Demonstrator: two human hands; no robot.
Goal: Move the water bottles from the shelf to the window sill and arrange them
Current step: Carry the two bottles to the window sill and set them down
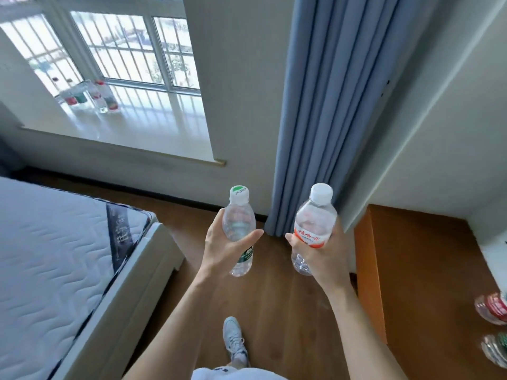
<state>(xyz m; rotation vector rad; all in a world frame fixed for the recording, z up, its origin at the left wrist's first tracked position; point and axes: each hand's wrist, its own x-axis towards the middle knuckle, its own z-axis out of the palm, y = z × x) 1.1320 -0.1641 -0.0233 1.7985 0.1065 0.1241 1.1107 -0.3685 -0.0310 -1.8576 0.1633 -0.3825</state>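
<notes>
Bottles, two of them, are carried in front of the person, one in each hand, over the wooden floor (274, 297) and well apart from the sill (153, 133). The left hand (219, 250) grips a green-label bottle (238, 223) with a green-and-white cap; its thumb crosses the front of the bottle and its fingers (219, 219) curl round the far side. The right hand (323, 261) grips a red-label bottle (315, 218) with a white cap, the fingers (338, 229) wrapped round the labelled middle. Both bottles stand nearly upright, caps up, near each other but not touching.

On the sill, at its left end close to the window (123, 50), stands a cluster of sill bottles (90, 96) with red and green labels, upright and close together; how many is hard to tell in the glare.

At the right, an orange-brown shelf (425, 270) holds two more bottles at the picture's edge, a red-labelled one (492, 308) and, nearer the person, a green-labelled one (495, 349); both are cut off by the frame.

A blue curtain (323, 105) hangs between the sill and the shelf. A bed (55, 256) with a quilted white mattress fills the lower left. One grey shoe (234, 341) shows on the floor below the hands.
</notes>
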